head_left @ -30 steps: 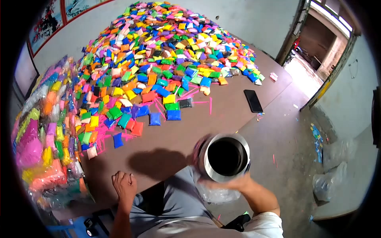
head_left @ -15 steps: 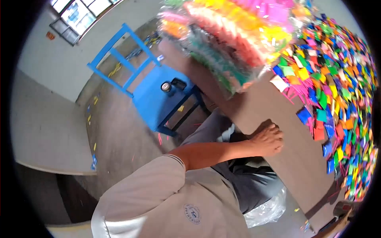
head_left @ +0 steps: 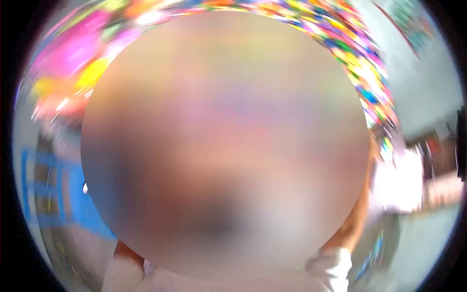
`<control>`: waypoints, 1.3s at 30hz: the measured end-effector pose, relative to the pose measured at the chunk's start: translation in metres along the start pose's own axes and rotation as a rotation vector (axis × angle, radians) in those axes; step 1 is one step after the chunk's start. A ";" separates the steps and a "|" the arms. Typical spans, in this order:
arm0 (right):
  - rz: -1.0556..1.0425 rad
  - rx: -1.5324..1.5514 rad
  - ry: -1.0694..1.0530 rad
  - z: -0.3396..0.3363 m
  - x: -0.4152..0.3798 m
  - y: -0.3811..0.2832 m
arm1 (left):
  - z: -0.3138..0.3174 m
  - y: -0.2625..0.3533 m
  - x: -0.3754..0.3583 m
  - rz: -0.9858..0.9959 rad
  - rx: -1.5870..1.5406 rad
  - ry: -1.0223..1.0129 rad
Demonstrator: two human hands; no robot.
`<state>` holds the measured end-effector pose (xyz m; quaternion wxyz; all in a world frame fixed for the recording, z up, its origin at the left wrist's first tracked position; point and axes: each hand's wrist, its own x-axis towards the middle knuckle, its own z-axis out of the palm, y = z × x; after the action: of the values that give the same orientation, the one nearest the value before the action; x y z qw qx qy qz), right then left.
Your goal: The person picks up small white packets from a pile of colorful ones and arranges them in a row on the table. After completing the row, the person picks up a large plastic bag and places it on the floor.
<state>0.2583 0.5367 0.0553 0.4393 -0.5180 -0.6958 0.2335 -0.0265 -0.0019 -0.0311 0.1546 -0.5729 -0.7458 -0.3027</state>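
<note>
A large round blur covers the middle of the head view, so both my hands are hidden. My left upper arm (head_left: 127, 254) shows at the lower left, coming out of a light sleeve and running into the blur. On the right, my right forearm (head_left: 361, 214) reaches upward along the blur's edge. A heap of small multicoloured pieces (head_left: 360, 68), smeared by motion, curves along the top and upper right. Clear plastic bags with pink, yellow and red contents (head_left: 73, 58) stand at the upper left. What my hands hold or touch cannot be seen.
A blue chair (head_left: 80, 194) stands at the left with a small object on its seat. At the right are a bright white patch (head_left: 399, 180) and a grey wall (head_left: 428, 92). Coloured scraps (head_left: 374, 253) lie on the floor at lower right.
My view has swung right and levelled, so chair and bags now sit further left. Both arms now show in part. The hand that was visible, resting on the brown tabletop, is now hidden by the blur.
</note>
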 end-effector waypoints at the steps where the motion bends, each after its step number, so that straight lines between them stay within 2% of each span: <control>1: 0.022 0.002 0.046 -0.003 0.006 0.010 | -0.010 0.016 0.010 -0.056 0.010 0.042; 2: -0.003 0.018 0.080 -0.004 0.007 0.016 | -0.018 0.025 0.020 -0.133 0.099 0.024; 3: -0.054 0.059 0.122 -0.006 0.000 0.018 | -0.023 0.029 0.015 -0.083 0.118 0.078; 4: -0.107 0.097 0.161 -0.010 -0.008 0.021 | -0.026 0.030 0.014 -0.152 0.104 -0.031; 5: -0.182 0.380 0.043 -0.013 -0.022 0.003 | -0.024 0.029 0.015 -0.144 0.094 -0.032; 7: -0.169 0.181 0.094 -0.021 -0.033 0.010 | -0.021 0.027 0.016 -0.145 0.093 -0.025; 9: -0.289 -0.297 0.384 -0.023 -0.029 0.057 | -0.011 0.027 0.022 -0.133 0.099 -0.045; 11: -0.130 -0.219 0.294 -0.059 -0.030 0.079 | -0.016 0.028 0.020 -0.150 0.124 -0.061; 13: 0.038 -0.494 0.310 -0.084 -0.008 0.136 | -0.013 0.027 0.020 -0.114 0.125 -0.018; 15: 0.177 -0.668 0.134 -0.113 0.006 0.163 | -0.015 0.028 0.022 -0.105 0.130 0.047; 16: 0.230 -0.706 0.048 -0.123 0.012 0.169 | -0.024 0.027 0.019 -0.117 0.106 -0.053; 17: 0.282 -0.733 -0.032 -0.131 0.014 0.174 | -0.017 0.023 0.017 -0.132 0.128 -0.037; 18: 0.285 -0.716 0.025 -0.130 0.036 0.229 | -0.015 0.022 0.017 -0.115 0.113 0.019; 20: 0.342 -0.774 -0.085 -0.128 0.020 0.180 | -0.014 0.024 0.019 -0.144 0.128 0.018; 21: 0.350 -0.845 -0.038 -0.127 0.019 0.176 | -0.013 0.025 0.019 -0.169 0.127 -0.001; 27: 0.122 -0.779 -0.036 -0.124 0.029 0.190 | -0.011 0.025 0.017 -0.167 0.136 -0.004; 34: 0.235 -0.660 -0.083 -0.124 0.033 0.187 | -0.013 0.028 0.020 -0.201 0.094 -0.020; 37: 0.171 -0.703 -0.018 -0.123 0.029 0.181 | -0.015 0.028 0.021 -0.217 0.110 -0.074; 38: 0.205 -0.654 -0.080 -0.124 0.021 0.155 | -0.016 0.028 0.021 -0.225 0.120 -0.096; 39: 0.149 -0.709 0.008 -0.121 0.023 0.166 | -0.017 0.029 0.021 -0.229 0.126 -0.117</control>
<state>0.4454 0.6007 -0.0041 0.2168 -0.6884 -0.6921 0.0070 -0.0074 0.0082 0.0023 0.1112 -0.4899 -0.8315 -0.2370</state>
